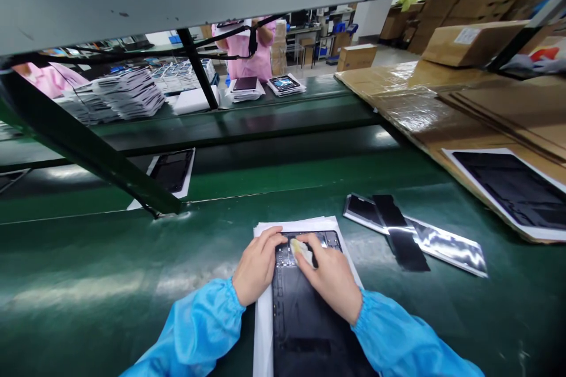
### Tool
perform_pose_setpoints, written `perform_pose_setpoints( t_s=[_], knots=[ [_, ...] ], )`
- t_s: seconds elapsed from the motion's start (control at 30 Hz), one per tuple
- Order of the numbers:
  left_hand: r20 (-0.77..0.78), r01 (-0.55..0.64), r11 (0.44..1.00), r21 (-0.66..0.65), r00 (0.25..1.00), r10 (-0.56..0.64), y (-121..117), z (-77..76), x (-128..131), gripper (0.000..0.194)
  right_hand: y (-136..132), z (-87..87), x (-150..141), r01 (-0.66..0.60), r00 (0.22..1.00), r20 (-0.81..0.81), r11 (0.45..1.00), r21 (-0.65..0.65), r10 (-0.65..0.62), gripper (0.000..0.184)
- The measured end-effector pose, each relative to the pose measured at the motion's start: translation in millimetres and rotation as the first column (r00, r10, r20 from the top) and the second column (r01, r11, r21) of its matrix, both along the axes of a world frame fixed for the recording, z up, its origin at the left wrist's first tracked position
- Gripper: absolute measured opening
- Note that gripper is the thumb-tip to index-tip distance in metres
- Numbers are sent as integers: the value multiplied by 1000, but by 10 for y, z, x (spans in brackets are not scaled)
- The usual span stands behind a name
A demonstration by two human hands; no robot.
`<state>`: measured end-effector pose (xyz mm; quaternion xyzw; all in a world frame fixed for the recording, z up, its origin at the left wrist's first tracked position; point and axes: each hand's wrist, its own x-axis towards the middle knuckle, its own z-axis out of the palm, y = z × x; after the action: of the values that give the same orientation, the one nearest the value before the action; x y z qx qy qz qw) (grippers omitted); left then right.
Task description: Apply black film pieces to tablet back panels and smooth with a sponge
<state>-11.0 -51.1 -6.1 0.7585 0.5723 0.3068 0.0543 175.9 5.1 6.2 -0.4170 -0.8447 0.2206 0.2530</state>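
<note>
In front of me lies a black tablet back shell [305,312], with its inner side up and small parts along its top end. It rests on a stack of white sheets [264,330]. My right hand [329,274] pinches a crumpled white and yellowish wipe [300,250] against the parts at the shell's top end. At the upper left corner, my left hand [259,265] lies with its fingers stretched out and the fingertips on the shell's edge. Its thumb is hidden. Both arms wear blue sleeves.
Right of the shell lie strips of black and silvery film [407,232]. Another shell [517,188] sits on cardboard [411,100] at the right. A slanting dark post [101,153] stands at left, near a further shell [172,171]. A pink-clothed person [250,53] stands beyond the bench.
</note>
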Motion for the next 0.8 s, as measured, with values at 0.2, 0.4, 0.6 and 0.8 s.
perform_pose_setpoints(
  t_s=[0.2,0.4,0.6,0.8],
  knots=[
    [-161,71,996,59,985,-60,11,-15,-19,41,108,5,350,227,972,49,971,75,-231,24],
    [-300,138,978,155,950,-87,35,14,3,38,51,-9,297,154,988,21,987,52,-156,22],
    [-325,172,968,180,940,-107,47,47,-7,40,65,6,400,228,971,-46,970,-83,-233,25],
    [-249,134,988,78,962,-111,56,104,-42,41,108,-1,472,279,916,-226,932,-231,-331,29]
  ],
)
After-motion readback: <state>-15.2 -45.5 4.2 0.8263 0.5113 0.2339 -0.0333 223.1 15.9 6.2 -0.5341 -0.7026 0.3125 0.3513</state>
